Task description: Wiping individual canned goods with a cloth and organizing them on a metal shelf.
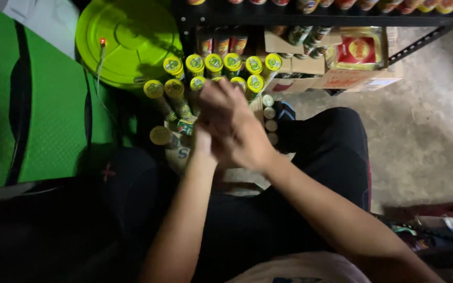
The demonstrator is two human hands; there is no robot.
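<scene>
Both hands together over yellow-capped bottles (213, 71) – right hand (237, 133) laid across left hand (203, 144), fingers overlapping; grip can't tell, nothing visibly held. Bottles clustered upright just beyond hands, a few tipped at left. Green round lid (127, 39) left of bottles. Black shelf (310, 21) & cardboard boxes (342, 76) to right of bottles.

Hands: the left hand (204, 142) and right hand (235, 126) are pressed together, overlapping, above the bottles.
Bottles: yellow-capped bottles (214, 64) are packed upright in rows just beyond the fingers.
Left side: a round lime-green lid (127, 36) is seen.
Behind: cardboard boxes (352, 76) are stacked under a black shelf (310, 18).
</scene>
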